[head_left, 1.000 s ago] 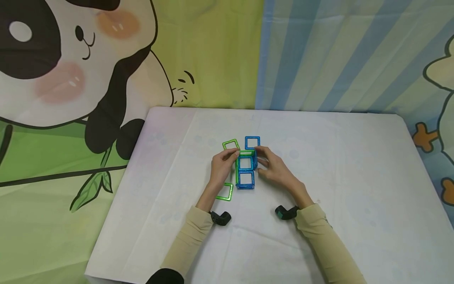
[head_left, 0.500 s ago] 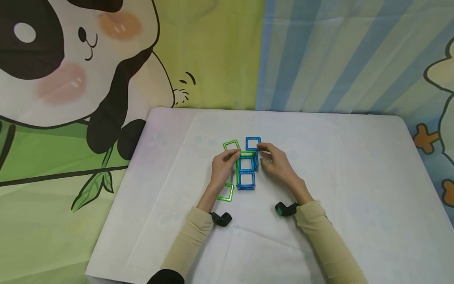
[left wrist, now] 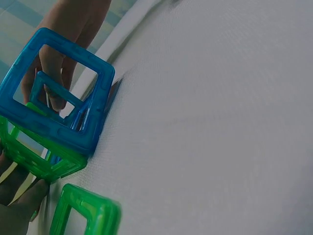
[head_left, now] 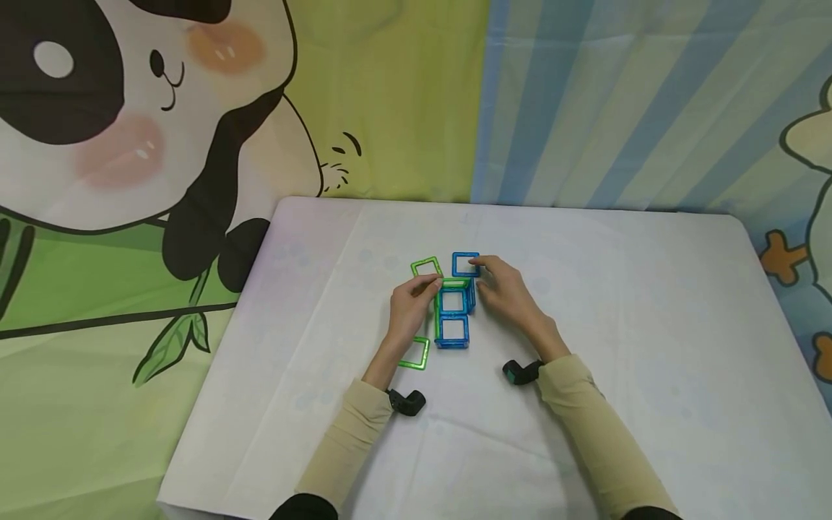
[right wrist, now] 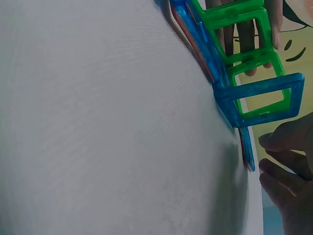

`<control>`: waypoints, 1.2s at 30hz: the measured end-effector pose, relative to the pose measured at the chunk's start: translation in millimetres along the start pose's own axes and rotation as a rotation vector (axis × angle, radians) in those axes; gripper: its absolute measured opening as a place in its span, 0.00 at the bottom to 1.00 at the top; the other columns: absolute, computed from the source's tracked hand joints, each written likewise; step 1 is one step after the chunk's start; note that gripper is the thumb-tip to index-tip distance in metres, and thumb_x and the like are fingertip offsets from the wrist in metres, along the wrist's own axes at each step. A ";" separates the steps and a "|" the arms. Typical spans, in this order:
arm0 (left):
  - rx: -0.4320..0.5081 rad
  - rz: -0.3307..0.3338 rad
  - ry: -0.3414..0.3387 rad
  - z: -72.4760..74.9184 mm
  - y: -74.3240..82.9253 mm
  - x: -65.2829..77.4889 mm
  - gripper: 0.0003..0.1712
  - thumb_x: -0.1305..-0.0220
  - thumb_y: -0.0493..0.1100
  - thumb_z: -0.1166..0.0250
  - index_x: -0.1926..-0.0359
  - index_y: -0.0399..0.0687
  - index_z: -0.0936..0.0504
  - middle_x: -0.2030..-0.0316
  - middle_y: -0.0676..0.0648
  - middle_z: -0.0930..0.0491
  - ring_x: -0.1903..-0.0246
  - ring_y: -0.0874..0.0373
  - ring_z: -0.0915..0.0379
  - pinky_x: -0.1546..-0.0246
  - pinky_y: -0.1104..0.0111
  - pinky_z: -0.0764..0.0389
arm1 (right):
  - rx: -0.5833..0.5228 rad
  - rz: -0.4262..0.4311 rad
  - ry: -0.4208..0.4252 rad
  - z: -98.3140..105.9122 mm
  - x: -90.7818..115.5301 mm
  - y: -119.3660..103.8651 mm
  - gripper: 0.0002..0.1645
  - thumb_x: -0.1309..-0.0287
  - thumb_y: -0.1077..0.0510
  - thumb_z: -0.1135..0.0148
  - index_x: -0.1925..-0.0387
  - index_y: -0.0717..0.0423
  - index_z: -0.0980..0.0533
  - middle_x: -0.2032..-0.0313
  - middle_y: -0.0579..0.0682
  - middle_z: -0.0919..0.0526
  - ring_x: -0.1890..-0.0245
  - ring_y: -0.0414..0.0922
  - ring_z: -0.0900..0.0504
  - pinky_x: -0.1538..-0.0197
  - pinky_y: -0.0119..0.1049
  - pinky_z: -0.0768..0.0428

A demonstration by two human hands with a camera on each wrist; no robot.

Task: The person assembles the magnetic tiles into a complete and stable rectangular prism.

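A structure of blue and green square magnetic tiles [head_left: 453,339] stands on the table, with blue squares along its bottom and front and green ones up its left and back sides. My left hand [head_left: 408,309] holds the green wall at its left back corner between thumb and fingers. Behind the structure lies a loose-looking blue tile [head_left: 455,264]. My right hand [head_left: 508,292] reaches over its right edge, index fingertip overlapping the frame. In the right wrist view, the right fingers [right wrist: 279,139] hover around that tile's end, bent but apart.
One green tile [head_left: 425,354] lies in front, left of the structure, and another green tile [head_left: 416,267] lies behind the left hand. A white cloth covers the table [head_left: 585,289]. Printed curtains [head_left: 390,101] hang right behind its far edge.
My right hand has moved from the structure's right side back toward the blue tile, its index finger now over the tile's edge. My left hand stays at the structure.
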State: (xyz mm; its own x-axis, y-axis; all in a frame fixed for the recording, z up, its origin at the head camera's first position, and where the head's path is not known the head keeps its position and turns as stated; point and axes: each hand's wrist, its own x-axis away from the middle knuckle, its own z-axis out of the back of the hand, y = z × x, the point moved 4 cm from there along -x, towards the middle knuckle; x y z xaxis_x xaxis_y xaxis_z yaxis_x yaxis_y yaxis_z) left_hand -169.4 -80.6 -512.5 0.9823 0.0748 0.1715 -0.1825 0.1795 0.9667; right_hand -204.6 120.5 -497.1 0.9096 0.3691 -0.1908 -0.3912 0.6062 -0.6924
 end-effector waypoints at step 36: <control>0.003 -0.032 -0.003 -0.5 -0.3 0.8 0.15 0.28 0.52 0.34 0.45 0.55 0.12 0.44 0.52 0.15 0.36 0.54 0.24 0.31 0.56 0.27 | 0.162 -0.012 -0.181 -12.6 -27.2 3.5 0.36 0.33 0.72 0.43 0.25 0.65 0.37 0.25 0.65 0.36 0.23 0.62 0.41 0.22 0.56 0.42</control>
State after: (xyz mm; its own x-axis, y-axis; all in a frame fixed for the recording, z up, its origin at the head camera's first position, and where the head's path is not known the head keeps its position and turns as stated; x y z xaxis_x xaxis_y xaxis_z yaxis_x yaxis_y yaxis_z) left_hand -168.6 -80.2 -512.7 0.9878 0.0664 0.1408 -0.1506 0.1787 0.9723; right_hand -228.9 103.7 -503.1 0.8801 0.4727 -0.0451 -0.4112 0.7112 -0.5702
